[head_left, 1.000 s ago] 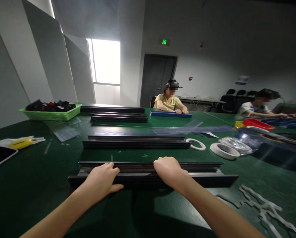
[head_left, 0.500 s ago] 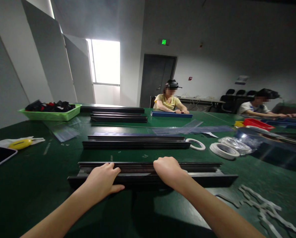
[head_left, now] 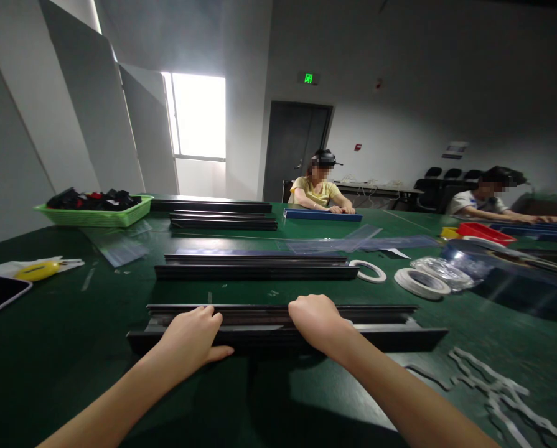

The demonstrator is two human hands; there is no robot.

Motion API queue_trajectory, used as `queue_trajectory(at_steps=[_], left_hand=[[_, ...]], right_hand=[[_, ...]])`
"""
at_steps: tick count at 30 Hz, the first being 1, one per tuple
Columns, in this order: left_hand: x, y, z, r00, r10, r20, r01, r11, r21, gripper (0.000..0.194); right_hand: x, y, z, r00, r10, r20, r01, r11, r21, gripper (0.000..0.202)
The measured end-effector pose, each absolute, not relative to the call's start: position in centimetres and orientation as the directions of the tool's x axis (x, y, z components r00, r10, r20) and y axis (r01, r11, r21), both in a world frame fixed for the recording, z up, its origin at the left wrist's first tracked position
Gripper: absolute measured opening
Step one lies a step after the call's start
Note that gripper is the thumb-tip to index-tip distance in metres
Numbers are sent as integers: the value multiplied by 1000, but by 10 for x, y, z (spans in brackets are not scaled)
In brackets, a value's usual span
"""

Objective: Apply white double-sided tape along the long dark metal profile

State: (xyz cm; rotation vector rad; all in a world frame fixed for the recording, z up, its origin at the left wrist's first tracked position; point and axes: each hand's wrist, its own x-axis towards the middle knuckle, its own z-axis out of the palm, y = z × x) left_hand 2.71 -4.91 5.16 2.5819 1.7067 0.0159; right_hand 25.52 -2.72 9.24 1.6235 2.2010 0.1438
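Observation:
A long black channel-shaped profile (head_left: 381, 340) lies crosswise on the green table in front of me, with a pale strip (head_left: 376, 326) along its inside. My left hand (head_left: 191, 333) grips its left half, fingers reaching over into the channel and thumb along the front wall. On the right half rests my right hand (head_left: 318, 320), closed, with its knuckles up and its fingertips hidden in the channel. Whether those fingers also pinch something small cannot be made out.
A second black profile (head_left: 254, 272) lies behind, with white tape rolls (head_left: 421, 283) to its right. Grey metal linkage pieces (head_left: 497, 386) lie front right. A phone (head_left: 0, 295), a yellow-handled tool (head_left: 38, 270) and a green basket (head_left: 96, 216) are left. Two people sit across.
The fingers of my left hand have shifted very slightly to the left on the profile. My right hand and the profile look the same.

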Motion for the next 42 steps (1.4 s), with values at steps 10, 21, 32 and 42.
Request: queue_trajectory(at_steps=[10, 21, 32, 42], left_hand=[[30, -49, 52, 435, 900, -15, 900, -435, 37, 38], [37, -47, 45, 534, 845, 30, 842, -534, 80, 35], [35, -44, 42, 536, 844, 21, 831, -532, 162, 32], [34, -46, 48, 474, 878, -66, 859, -445, 254, 27]], right_hand=[[256, -27, 91, -250, 931, -266, 887, 330, 322, 27], [256, -26, 90, -252, 934, -253, 888, 327, 324, 24], [254, -29, 95, -236, 938, -253, 895, 312, 321, 23], [256, -28, 98, -217, 949, -229, 904, 284, 320, 24]])
